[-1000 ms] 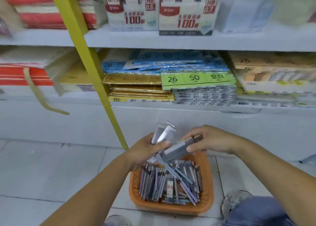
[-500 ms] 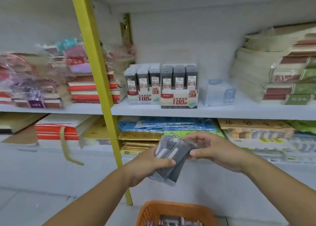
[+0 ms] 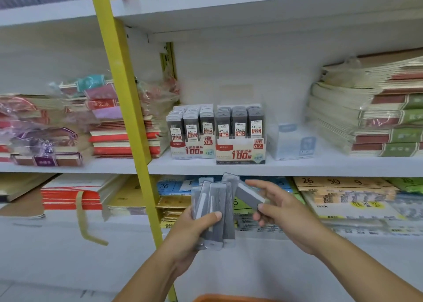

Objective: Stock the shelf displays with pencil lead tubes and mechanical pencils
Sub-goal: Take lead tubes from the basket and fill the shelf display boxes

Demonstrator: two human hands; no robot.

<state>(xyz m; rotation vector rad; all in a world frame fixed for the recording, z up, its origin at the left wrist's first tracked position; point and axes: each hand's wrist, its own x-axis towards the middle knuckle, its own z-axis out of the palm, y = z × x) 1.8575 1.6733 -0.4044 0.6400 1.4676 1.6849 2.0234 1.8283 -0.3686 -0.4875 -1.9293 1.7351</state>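
Observation:
My left hand (image 3: 194,229) grips a fanned bunch of grey pencil lead tubes (image 3: 217,208) upright, just below the middle shelf. My right hand (image 3: 278,212) pinches a single grey lead tube (image 3: 248,195), drawn a little to the right of the bunch. On the middle shelf stand two display boxes full of lead tubes: the HB 0.5 display (image 3: 191,133) on the left and the HB 0.7 display (image 3: 240,134) beside it. Both hands are below and in front of these displays.
A yellow upright post (image 3: 124,109) slants down just left of my left hand. Stacked notebooks (image 3: 370,116) fill the shelf's right, wrapped notebooks (image 3: 57,123) its left, a pale box (image 3: 291,141) beside the displays. The orange basket's rim (image 3: 231,298) shows at the bottom edge.
My view has risen from the orange basket on the floor to the middle shelf. Both hands have lifted with the tubes, and my right hand has pulled one tube away from the bunch.

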